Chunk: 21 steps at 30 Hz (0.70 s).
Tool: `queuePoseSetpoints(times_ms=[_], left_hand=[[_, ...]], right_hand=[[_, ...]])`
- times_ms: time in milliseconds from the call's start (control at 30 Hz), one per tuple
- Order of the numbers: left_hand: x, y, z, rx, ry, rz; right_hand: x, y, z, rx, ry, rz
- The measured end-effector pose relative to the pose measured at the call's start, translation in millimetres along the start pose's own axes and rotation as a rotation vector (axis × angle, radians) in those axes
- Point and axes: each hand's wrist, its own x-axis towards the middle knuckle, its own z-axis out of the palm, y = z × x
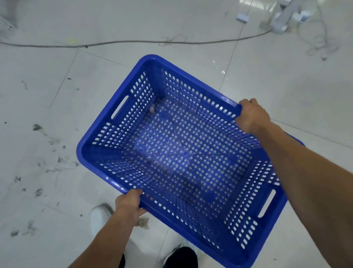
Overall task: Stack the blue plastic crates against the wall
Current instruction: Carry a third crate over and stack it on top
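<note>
Empty blue crate [182, 155] held above the floor [35, 100], 2 long rims clamped by left hand [130, 204] and right hand [252, 116] fingers; apparently light, stiff, best gripped at rims.

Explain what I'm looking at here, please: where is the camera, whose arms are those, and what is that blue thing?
There is no machine here. A person wears a camera on the head, so the single picture looks down over their own arms. The left hand grips the near long rim of a blue plastic crate, and the right hand grips the far long rim. The crate is empty, with perforated walls and a slot handle at each short end. Below is a scuffed white tiled floor with a cable lying across it. The person's white shoe shows underneath. No wall or other crates are in view.
</note>
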Motion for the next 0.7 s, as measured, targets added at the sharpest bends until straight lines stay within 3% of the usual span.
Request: queuePoseSetpoints(times_ms=[333,700], left_hand=[[-94.1,19.8,-60.1,-0.051,-0.02,0.083],[-270.4,112.8,-227.7,-0.143,-0.067,0.259]], right_hand=[[-78.8,-13.6,-105.3,0.116,0.125,0.033],[-191.6,-162.8,-281.2,0.167,0.206,-0.183]])
